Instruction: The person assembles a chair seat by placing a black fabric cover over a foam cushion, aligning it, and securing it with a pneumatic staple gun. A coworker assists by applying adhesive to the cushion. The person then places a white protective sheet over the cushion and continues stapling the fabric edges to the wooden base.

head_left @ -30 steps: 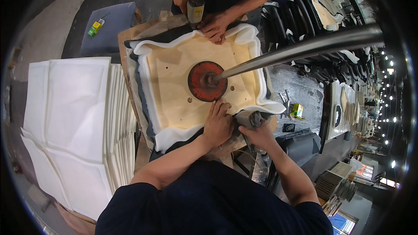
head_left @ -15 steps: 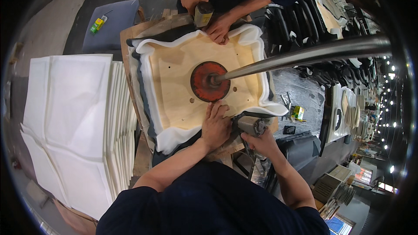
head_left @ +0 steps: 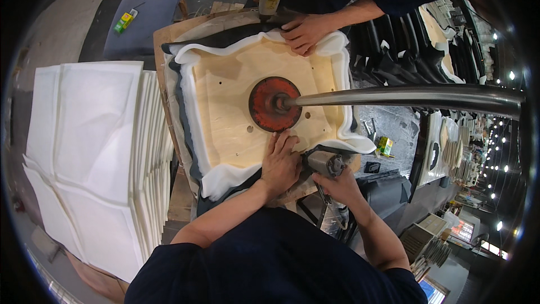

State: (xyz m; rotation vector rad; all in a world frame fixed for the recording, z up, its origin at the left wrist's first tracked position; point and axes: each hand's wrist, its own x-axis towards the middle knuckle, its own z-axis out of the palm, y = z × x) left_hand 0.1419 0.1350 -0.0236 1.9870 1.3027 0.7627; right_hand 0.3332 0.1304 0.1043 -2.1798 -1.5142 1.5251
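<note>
Keeping square matters: my right hand (head_left: 340, 186) clamps a grey metal pistol-shaped tool (head_left: 324, 163), five o'clock of the pale plywood panel (head_left: 225, 121); my left hand's (head_left: 281, 163) grip I cannot tell.

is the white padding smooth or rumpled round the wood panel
Rumpled: the white padding bulges in wavy folds around the wood panel, plainest at its corners.

Pole (head_left: 405, 97) is glossy metal, panel (head_left: 225, 107) smooth matt wd., disc (head_left: 262, 115) prob. rough ptd. metal.
</note>
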